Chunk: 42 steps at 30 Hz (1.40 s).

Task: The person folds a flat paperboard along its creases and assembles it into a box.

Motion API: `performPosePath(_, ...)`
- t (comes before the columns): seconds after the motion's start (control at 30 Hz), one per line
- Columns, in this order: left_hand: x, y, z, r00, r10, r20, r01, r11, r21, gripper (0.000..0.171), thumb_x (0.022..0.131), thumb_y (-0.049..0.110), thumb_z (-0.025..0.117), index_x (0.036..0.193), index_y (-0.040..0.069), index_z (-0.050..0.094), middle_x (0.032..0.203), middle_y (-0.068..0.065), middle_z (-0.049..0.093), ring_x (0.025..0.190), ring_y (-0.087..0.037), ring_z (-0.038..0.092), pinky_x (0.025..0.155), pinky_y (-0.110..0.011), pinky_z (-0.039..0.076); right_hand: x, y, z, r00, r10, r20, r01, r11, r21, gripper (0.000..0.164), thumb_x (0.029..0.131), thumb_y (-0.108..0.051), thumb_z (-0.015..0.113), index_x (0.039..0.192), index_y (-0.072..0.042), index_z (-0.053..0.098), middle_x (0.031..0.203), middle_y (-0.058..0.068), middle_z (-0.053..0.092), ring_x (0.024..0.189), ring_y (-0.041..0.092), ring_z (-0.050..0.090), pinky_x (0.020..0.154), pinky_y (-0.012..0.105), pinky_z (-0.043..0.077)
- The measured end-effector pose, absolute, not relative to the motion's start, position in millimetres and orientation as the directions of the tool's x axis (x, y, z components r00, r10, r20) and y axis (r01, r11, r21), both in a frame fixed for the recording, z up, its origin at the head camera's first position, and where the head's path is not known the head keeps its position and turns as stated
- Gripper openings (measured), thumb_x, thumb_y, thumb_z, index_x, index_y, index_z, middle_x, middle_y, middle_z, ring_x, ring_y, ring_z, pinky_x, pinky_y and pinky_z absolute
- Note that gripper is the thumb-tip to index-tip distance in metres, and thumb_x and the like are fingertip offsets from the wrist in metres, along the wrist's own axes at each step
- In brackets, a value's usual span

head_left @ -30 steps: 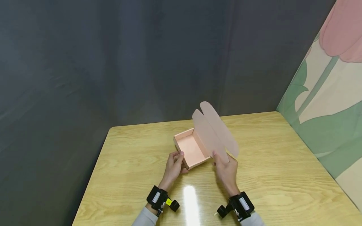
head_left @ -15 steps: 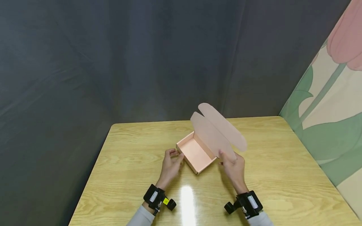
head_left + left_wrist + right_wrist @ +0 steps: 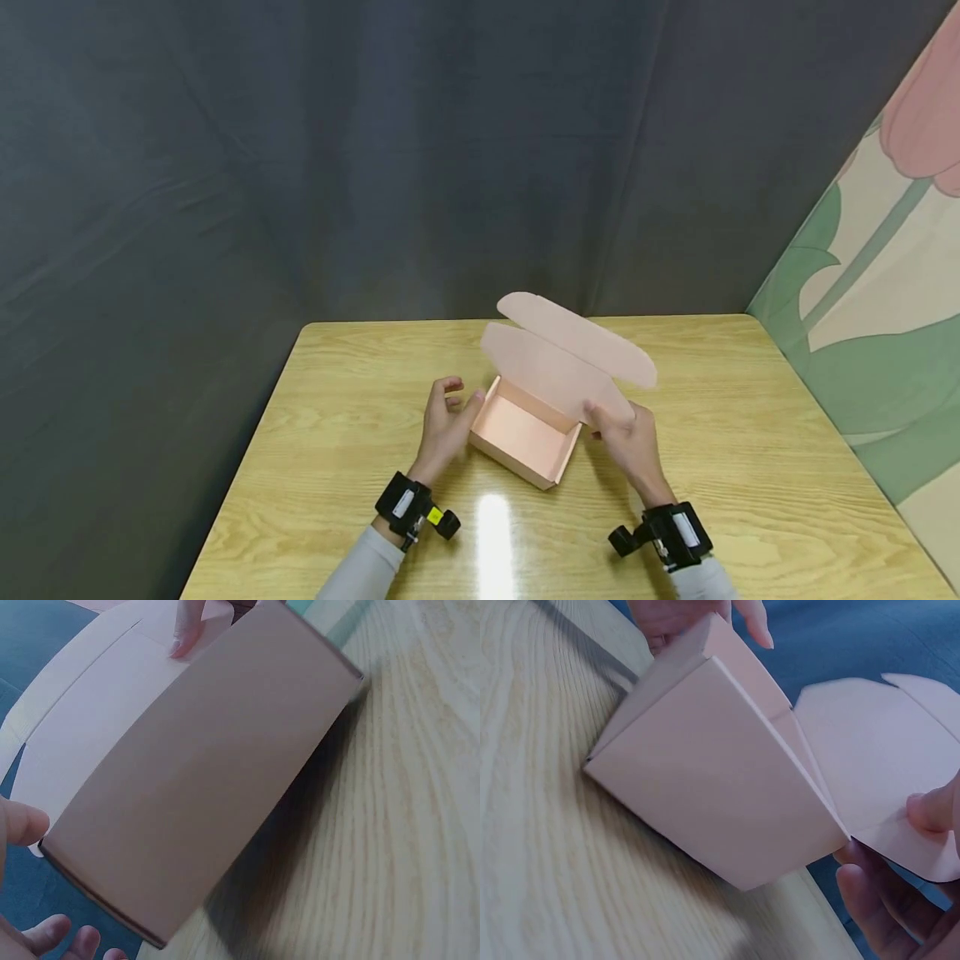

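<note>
A pink cardboard box (image 3: 528, 429) stands with its lid (image 3: 551, 362) swung up at the back; its tray holds nothing. My right hand (image 3: 630, 437) pinches the lid's right end, thumb on the inner face and fingers behind, as the right wrist view shows. At the box's left corner is my left hand (image 3: 442, 429), its fingers loosely spread. In the left wrist view its thumb (image 3: 26, 823) lies at the box's corner, while the other fingers (image 3: 49, 934) are apart from the cardboard. A dark shadow falls under the box's plain front wall (image 3: 202, 772).
A wood-grain table (image 3: 360, 392) lies under both hands. Behind it hangs a dark curtain (image 3: 450, 167), and a tulip-patterned wall covering (image 3: 885, 333) rises on the right. Each wrist wears a black camera mount (image 3: 405, 504).
The box has turned so its front wall faces nearer me, and it sits closer. My left hand has let go of the box's side and opened out. My right hand keeps its pinch on the lid.
</note>
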<state>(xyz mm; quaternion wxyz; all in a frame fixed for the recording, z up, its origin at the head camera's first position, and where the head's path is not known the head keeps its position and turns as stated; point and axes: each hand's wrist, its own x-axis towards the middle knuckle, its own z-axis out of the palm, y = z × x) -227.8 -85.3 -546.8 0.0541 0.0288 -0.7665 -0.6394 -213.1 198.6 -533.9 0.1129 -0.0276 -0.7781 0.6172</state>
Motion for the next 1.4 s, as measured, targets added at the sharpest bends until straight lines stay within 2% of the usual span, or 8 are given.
performPosePath(0.2, -234, -83, -546, -0.995, -0.083, 0.049, 0.034, 0.173, 0.984, 0.06, 0.101, 0.037, 0.071, 0.146, 0.003, 0.05, 0.15, -0.021, 0.052, 0.13, -0.04, 0.054, 0.103, -0.051, 0.05, -221, 205, -532, -0.981, 0.119, 0.153, -0.113, 0.292, -0.95, 0.025, 0.1, -0.006, 0.073, 0.115, 0.014, 0.072, 0.107, 0.034, 0.074, 0.078, 0.005, 0.072, 0.065, 0.038, 0.067)
performPosePath(0.43, -244, -81, -538, -0.995, -0.024, 0.098, 0.091, 0.219, 0.971, 0.063, 0.101, 0.032, 0.073, 0.152, 0.007, 0.045, 0.155, -0.015, 0.05, 0.138, -0.039, 0.052, 0.113, -0.057, 0.047, -233, 210, -528, -0.986, 0.058, 0.156, -0.128, 0.338, -0.933, 0.025, 0.101, -0.011, 0.074, 0.109, 0.013, 0.072, 0.097, 0.029, 0.075, 0.074, 0.014, 0.072, 0.064, 0.041, 0.066)
performPosePath(0.57, -251, -81, -534, -0.99, 0.014, 0.137, 0.136, 0.263, 0.955, 0.069, 0.101, 0.031, 0.073, 0.156, 0.007, 0.039, 0.156, -0.019, 0.048, 0.143, -0.039, 0.05, 0.117, -0.057, 0.045, -240, 213, -528, -0.986, 0.011, 0.164, -0.149, 0.362, -0.92, 0.024, 0.101, -0.011, 0.074, 0.109, 0.012, 0.073, 0.096, 0.027, 0.075, 0.073, 0.014, 0.071, 0.064, 0.042, 0.066)
performPosePath(0.8, -258, -78, -534, -0.975, -0.029, 0.221, 0.199, 0.329, 0.923, 0.059, 0.099, 0.03, 0.076, 0.146, 0.008, 0.048, 0.143, -0.018, 0.059, 0.128, -0.037, 0.057, 0.109, -0.057, 0.046, -249, 216, -532, -0.985, -0.066, 0.16, -0.172, 0.415, -0.894, 0.026, 0.102, -0.013, 0.073, 0.115, 0.01, 0.074, 0.101, 0.027, 0.076, 0.076, 0.019, 0.071, 0.065, 0.045, 0.065)
performPosePath(0.97, -260, -76, -536, -0.956, -0.094, 0.278, 0.234, 0.324, 0.917, 0.048, 0.097, 0.022, 0.078, 0.138, 0.008, 0.057, 0.135, -0.017, 0.065, 0.114, -0.033, 0.061, 0.102, -0.052, 0.049, -251, 217, -533, -0.982, -0.089, 0.164, -0.186, 0.432, -0.882, 0.026, 0.103, -0.017, 0.073, 0.114, 0.007, 0.075, 0.1, 0.024, 0.077, 0.077, 0.022, 0.072, 0.064, 0.038, 0.064)
performPosePath(1.17, -263, -77, -539, -0.941, -0.14, 0.308, 0.255, 0.303, 0.918, 0.042, 0.097, 0.021, 0.079, 0.133, 0.009, 0.061, 0.128, -0.014, 0.069, 0.106, -0.028, 0.063, 0.097, -0.048, 0.053, -252, 219, -532, -0.961, -0.088, 0.261, -0.271, 0.474, -0.838, 0.023, 0.101, -0.023, 0.077, 0.111, -0.003, 0.079, 0.098, 0.015, 0.08, 0.077, 0.01, 0.068, 0.066, 0.024, 0.055)
performPosePath(1.27, -264, -78, -541, -0.932, -0.138, 0.336, 0.283, 0.302, 0.91, 0.038, 0.098, 0.019, 0.078, 0.131, 0.008, 0.062, 0.124, -0.015, 0.071, 0.104, -0.028, 0.064, 0.096, -0.048, 0.055, -252, 222, -533, -0.948, -0.053, 0.313, -0.304, 0.438, -0.846, 0.023, 0.099, -0.019, 0.08, 0.116, -0.004, 0.078, 0.102, 0.013, 0.079, 0.077, 0.004, 0.063, 0.064, 0.02, 0.052)
performPosePath(1.4, -267, -81, -544, -0.916, -0.127, 0.381, 0.326, 0.316, 0.891, 0.035, 0.1, 0.015, 0.076, 0.132, 0.006, 0.064, 0.123, -0.016, 0.072, 0.103, -0.029, 0.067, 0.095, -0.048, 0.058, -253, 228, -533, -0.929, 0.005, 0.37, -0.351, 0.299, -0.887, 0.022, 0.098, -0.004, 0.077, 0.119, 0.002, 0.075, 0.1, 0.013, 0.077, 0.077, 0.002, 0.063, 0.061, 0.017, 0.051)
